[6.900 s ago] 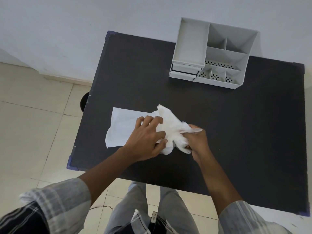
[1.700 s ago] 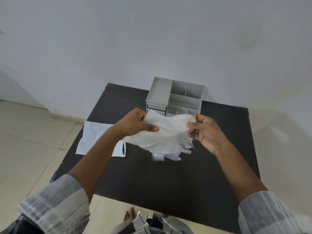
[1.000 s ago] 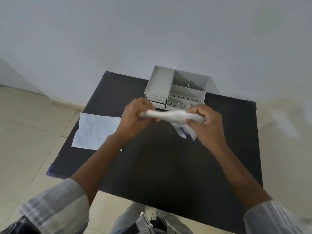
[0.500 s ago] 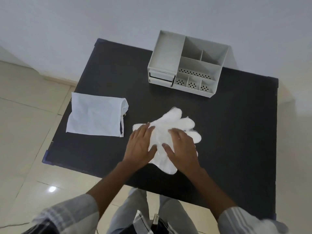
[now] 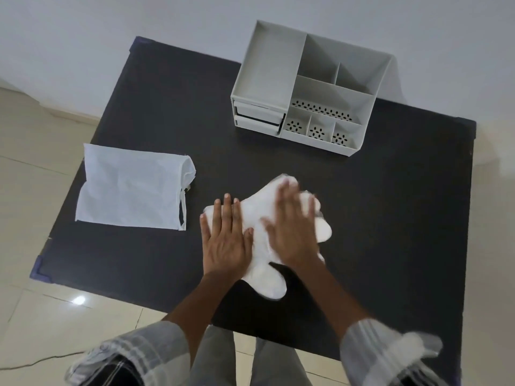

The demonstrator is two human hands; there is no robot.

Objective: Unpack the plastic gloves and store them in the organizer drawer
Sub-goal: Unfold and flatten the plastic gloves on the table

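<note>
Both hands point(image 5: 259, 238) press flat, fingers spread, on gloves point(image 5: 264, 277).

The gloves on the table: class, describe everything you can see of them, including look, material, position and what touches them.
The gloves are a flat white stack of thin, cloudy plastic, their finger shapes splayed at the edges. They lie on the black table, nearer the front edge than the grey organizer. The left hand presses flat on their left side and the right hand, blurred, lies flat over the middle. The empty white bag lies apart, to their left.
</note>
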